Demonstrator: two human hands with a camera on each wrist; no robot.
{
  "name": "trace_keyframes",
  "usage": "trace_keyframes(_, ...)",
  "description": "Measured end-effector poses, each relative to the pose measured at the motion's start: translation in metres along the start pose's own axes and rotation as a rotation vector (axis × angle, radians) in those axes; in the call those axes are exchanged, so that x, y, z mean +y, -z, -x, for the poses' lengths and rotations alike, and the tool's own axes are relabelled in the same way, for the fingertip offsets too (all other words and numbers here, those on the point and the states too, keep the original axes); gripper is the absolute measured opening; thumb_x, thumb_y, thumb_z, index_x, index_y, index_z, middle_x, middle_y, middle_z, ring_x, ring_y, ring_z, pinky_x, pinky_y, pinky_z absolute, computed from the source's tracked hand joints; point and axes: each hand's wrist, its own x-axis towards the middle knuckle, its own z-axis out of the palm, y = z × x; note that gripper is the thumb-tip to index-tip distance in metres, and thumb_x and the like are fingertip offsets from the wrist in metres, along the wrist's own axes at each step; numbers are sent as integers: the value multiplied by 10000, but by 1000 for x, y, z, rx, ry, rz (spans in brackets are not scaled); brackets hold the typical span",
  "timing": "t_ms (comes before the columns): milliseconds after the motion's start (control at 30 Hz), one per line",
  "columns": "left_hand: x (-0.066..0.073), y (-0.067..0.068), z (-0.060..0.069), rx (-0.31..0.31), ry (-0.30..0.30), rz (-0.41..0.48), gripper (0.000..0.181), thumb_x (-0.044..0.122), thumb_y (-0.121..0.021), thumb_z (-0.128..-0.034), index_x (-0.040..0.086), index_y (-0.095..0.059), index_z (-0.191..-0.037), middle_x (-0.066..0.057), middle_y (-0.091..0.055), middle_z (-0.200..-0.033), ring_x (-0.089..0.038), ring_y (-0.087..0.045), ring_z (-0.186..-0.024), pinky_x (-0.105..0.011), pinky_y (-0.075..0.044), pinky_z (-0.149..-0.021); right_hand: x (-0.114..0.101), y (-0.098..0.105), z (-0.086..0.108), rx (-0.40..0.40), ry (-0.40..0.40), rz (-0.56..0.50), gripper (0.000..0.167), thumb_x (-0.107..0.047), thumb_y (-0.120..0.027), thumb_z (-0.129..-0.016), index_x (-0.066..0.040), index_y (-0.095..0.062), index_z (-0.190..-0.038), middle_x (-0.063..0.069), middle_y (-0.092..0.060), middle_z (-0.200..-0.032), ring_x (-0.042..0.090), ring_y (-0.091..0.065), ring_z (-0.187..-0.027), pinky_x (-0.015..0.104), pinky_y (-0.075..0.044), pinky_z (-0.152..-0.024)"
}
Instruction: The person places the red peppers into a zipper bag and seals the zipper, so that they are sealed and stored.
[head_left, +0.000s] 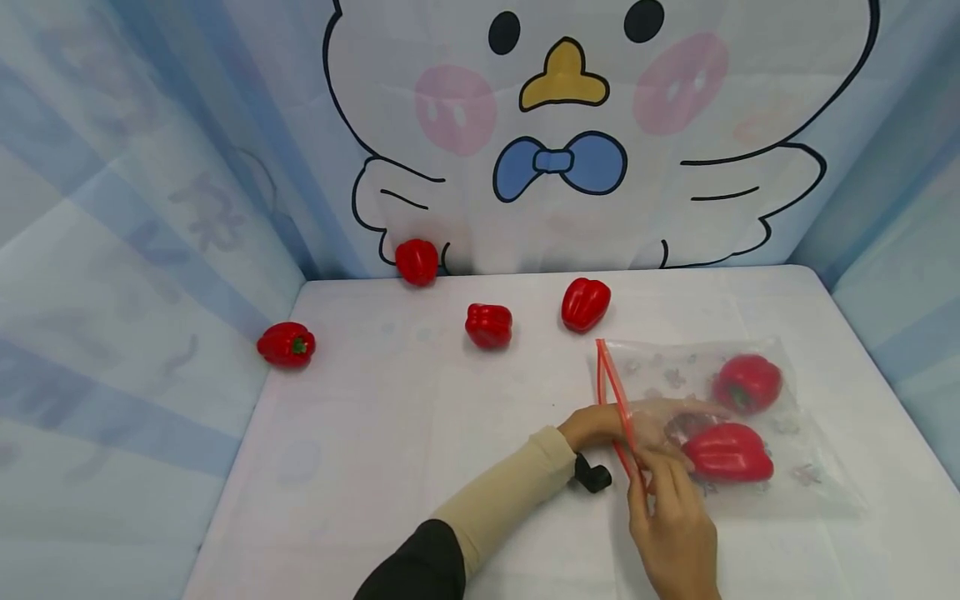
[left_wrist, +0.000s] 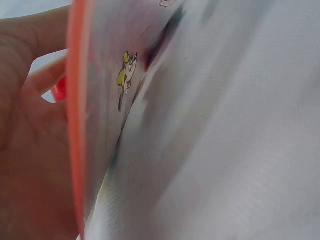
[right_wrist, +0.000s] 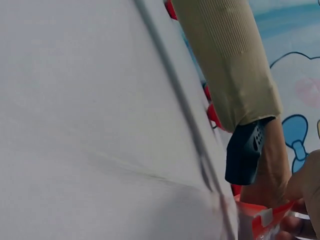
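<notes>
My left hand [head_left: 660, 421] is inside a clear zip bag [head_left: 806, 500] with a red-orange zip edge [head_left: 621, 392]. Two red bell peppers lie in the bag: an upper pepper [head_left: 746, 383] and a lower pepper [head_left: 727, 452] beside the left hand's fingers. Through the left wrist view, the palm shows bare behind the bag's edge, with a bit of red pepper [left_wrist: 59, 91] beyond the spread fingers. Between thumb and fingers, my right hand [head_left: 675, 525] pinches the near side of the bag's mouth. Printed plastic partly blurs the left fingertips.
Toward the back of the white table [head_left: 390, 467] sit several more red peppers: a far-left one [head_left: 287, 344], one at the back edge [head_left: 417, 262], a middle one [head_left: 489, 326] and one near the bag [head_left: 586, 305]. A cartoon-printed curtain [head_left: 555, 233] hangs behind.
</notes>
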Motion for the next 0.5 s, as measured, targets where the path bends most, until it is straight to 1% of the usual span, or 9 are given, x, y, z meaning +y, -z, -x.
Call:
trace_keyframes(67,3,-1,-6,21,-10,93,859,113,-778,-919,225,-327,-1641,91,-411,-1643,73,-379,-1430,-105,-373,-1116,0,-1,3,0,8,15,288,-27,-689,-846,14,-711,-1130,136,-687,-981,211,-615,-706,343,-502,-561)
trace_keyframes(100,4,-1,-7,17,-8,108,878,118,-798,-907,238,-330,-1641,92,-414,-1640,81,-378,-1423,-90,-373,-1103,-1,-1,4,1,15,23,286,-28,-684,-848,17,-710,-1129,145,-688,-987,218,-628,-714,350,-515,-570)
trace_keyframes(167,4,-2,-10,25,3,103,881,124,-811,-901,256,-342,-1636,115,-417,-1638,95,-374,-1423,-91,-356,-1114,-1,-2,5,3,27,38,286,-31,-671,-858,17,-712,-1137,155,-690,-1000,227,-648,-731,369,-532,-598)
trace_keyframes(233,4,-2,-12,30,14,126,868,127,-813,-898,271,-363,-1627,124,-434,-1627,100,-386,-1409,-94,-373,-1100,-1,-2,6,11,34,40,287,-29,-664,-858,20,-713,-1137,159,-690,-1003,237,-657,-751,382,-539,-619)
trace_keyframes(367,5,-4,-18,34,-8,126,865,139,-822,-892,255,-374,-1623,114,-435,-1638,95,-379,-1441,-90,-353,-1120,-2,-1,8,39,31,31,283,-13,-664,-849,21,-722,-1124,158,-695,-996,265,-669,-795,410,-523,-658)
trace_keyframes(433,7,-4,-20,34,-12,116,868,151,-825,-892,251,-370,-1624,115,-425,-1646,92,-378,-1450,-77,-361,-1107,-1,-1,10,46,22,31,282,-5,-669,-845,17,-728,-1120,157,-699,-993,278,-677,-822,422,-516,-680)
trace_keyframes(500,10,-5,-20,40,6,87,868,179,-825,-894,269,-367,-1625,143,-411,-1650,100,-368,-1451,-67,-364,-1089,-1,-1,12,50,13,28,287,0,-676,-843,12,-733,-1123,153,-703,-993,281,-680,-834,425,-512,-690)
